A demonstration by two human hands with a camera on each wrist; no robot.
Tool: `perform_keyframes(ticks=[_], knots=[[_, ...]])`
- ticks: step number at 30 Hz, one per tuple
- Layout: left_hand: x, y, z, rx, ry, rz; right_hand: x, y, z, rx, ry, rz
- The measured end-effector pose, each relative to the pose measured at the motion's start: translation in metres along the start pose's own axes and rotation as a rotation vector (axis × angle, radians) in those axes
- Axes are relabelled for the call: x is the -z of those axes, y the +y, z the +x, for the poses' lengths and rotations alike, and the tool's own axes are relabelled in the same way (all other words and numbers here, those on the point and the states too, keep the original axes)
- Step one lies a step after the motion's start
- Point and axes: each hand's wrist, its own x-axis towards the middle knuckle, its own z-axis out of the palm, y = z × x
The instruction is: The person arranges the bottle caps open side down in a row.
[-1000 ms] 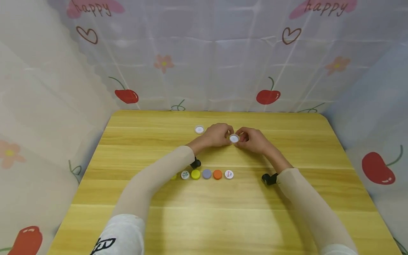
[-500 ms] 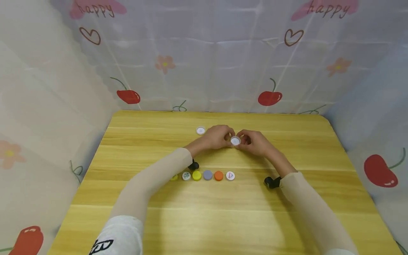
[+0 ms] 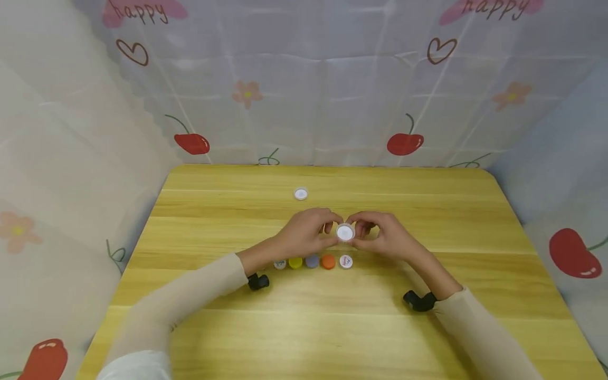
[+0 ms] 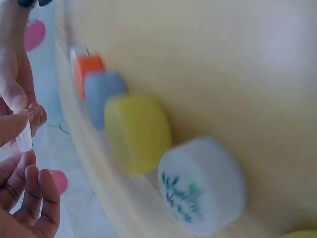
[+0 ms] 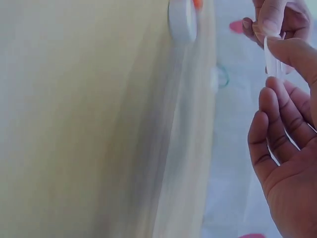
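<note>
A small round white lid with a clear rim (image 3: 345,232) is held up between both hands over the middle of the table. My left hand (image 3: 306,230) pinches its left edge with thumb and fingers. On the opposite edge, my right hand (image 3: 386,235) pinches it the same way. Seen from the right wrist, the lid (image 5: 273,57) stands edge-on between the fingertips. Just below the hands lies a row of round pieces: white with green print (image 4: 203,186), yellow (image 4: 138,134), lavender (image 3: 312,262), orange (image 3: 328,262) and white with pink print (image 3: 345,261).
A second white lid with a clear rim (image 3: 301,193) lies near the back of the wooden table (image 3: 332,327). Printed curtains (image 3: 304,105) rise behind and at both sides. A black wrist camera (image 3: 419,301) sits at the right cuff, another (image 3: 258,281) at the left.
Both hands have come nearer to me with the lid, from near the back of the table to just behind the coloured row. The left forearm now covers the row's left end.
</note>
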Motion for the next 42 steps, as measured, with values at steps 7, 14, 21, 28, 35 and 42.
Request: perform_keyframes(ticks=[7,14,21,28,35,42], knots=[[-0.001,0.019,-0.039,-0.051,0.088,0.021,-0.017,-0.022,-0.018,0.091,0.016,0.017],[-0.002,0.012,-0.049,0.063,0.03,-0.35,-0.025,-0.025,-0.02,0.12,0.03,0.002],[0.005,-0.001,-0.05,0.294,-0.109,-0.823,-0.026,-0.033,-0.021,0.164,0.026,-0.021],[0.003,-0.004,-0.049,0.318,-0.138,-0.853,-0.028,-0.039,-0.02,0.238,0.035,-0.122],[0.002,-0.007,-0.048,0.215,-0.016,-0.656,-0.029,-0.035,-0.02,0.188,0.028,-0.114],[0.015,0.0,-0.05,-0.096,0.189,-0.097,-0.026,-0.029,-0.015,-0.109,-0.076,0.24]])
